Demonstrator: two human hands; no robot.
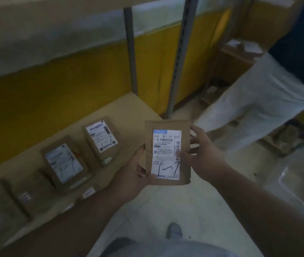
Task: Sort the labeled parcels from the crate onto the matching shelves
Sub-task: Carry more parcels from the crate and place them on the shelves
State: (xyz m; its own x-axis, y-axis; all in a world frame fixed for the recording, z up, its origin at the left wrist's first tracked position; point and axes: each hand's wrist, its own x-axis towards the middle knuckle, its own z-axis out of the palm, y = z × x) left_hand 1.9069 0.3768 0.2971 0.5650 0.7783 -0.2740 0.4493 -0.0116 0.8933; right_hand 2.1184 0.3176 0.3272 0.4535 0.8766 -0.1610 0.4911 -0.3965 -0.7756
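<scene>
Brown paper parcel (167,153) sits upright between both hands, left hand (130,175) and right hand (201,154) each grasping an edge, label facing up. Label-reading step; next, match its handwritten mark to the shelf (129,106) alongside.

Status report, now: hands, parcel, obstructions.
Both hands, left and right, grip one parcel, label up. Shelf at left holds parcels. Bystander's leg close right.

The held parcel's label (167,154) reads "601 811 57 [57]", handwritten "1-7".
</scene>
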